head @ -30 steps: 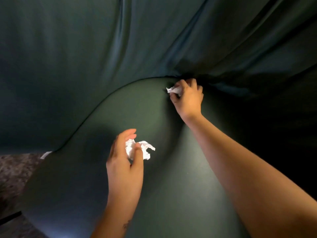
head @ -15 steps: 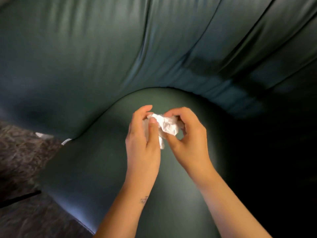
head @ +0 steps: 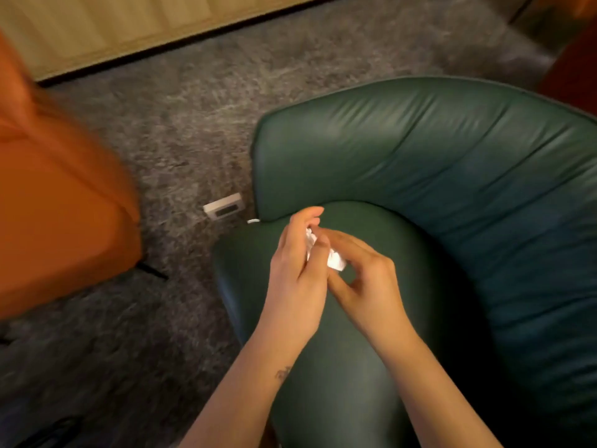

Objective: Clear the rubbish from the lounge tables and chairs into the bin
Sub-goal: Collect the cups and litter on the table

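Crumpled white paper (head: pixel 336 260) sits between my two hands above the seat of a dark green leather armchair (head: pixel 452 176). My left hand (head: pixel 298 270) holds the paper with fingers and thumb closed around it. Fingertips of my right hand (head: pixel 365 279) pinch the paper's right side. Most of the paper is hidden behind my left fingers. A small white scrap (head: pixel 253 221) shows at the seat's left edge, where the seat meets the backrest.
An orange armchair (head: pixel 61 202) stands to the left. Grey carpet (head: pixel 181 130) covers the floor between the chairs, with a white floor socket plate (head: pixel 223 206) in it. A pale wall panel (head: pixel 129 24) runs along the top. Another reddish seat (head: pixel 571 69) is at the top right.
My right hand brought its paper scrap from the seat crease to my left hand, and the two hands now hold the paper together. The view pulled back and turned left, showing the carpet and orange chair.
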`<action>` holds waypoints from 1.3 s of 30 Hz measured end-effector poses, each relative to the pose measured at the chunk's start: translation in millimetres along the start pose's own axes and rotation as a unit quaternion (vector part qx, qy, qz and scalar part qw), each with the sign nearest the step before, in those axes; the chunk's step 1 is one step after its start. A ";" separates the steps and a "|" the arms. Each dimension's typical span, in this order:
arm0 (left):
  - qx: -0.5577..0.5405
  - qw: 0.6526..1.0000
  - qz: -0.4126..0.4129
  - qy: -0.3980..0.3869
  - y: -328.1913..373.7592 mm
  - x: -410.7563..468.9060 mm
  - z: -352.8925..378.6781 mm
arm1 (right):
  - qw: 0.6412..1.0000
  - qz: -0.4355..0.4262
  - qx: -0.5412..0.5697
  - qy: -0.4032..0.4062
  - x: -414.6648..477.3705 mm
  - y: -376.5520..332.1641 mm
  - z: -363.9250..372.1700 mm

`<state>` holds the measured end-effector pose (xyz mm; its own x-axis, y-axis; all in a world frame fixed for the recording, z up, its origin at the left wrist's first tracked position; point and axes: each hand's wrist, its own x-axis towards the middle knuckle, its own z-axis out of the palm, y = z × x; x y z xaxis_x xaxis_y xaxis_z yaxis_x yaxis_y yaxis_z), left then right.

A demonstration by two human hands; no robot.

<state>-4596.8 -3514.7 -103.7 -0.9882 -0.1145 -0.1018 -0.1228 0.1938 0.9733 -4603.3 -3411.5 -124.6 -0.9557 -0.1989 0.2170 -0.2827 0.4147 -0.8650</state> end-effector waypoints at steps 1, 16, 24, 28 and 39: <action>0.001 1.000 0.002 0.018 4.9 -14.1 -17.1 | 1.000 -0.009 0.018 -0.008 -2.9 -15.9 8.6; 0.062 0.924 -0.012 0.377 16.1 -236.0 -250.7 | 0.956 -0.127 0.183 -0.189 -90.5 -240.2 196.2; 0.072 0.853 -0.075 0.512 -28.1 -354.9 -306.6 | 0.913 -0.126 0.169 -0.348 -197.7 -288.0 274.2; 0.019 0.815 -0.120 0.567 -54.4 -410.7 -328.3 | 0.882 -0.156 0.145 -0.420 -255.6 -301.0 309.5; 0.097 0.730 -0.274 0.618 -151.2 -532.9 -345.8 | 0.827 -0.273 0.078 -0.486 -372.9 -282.5 410.6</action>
<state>-4019.9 -3819.9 -125.4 0.0379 -0.9956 -0.0863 -0.5978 -0.0918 0.7963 -4133.3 -3819.1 -147.0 -0.1512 -0.9692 0.1945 -0.5630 -0.0773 -0.8228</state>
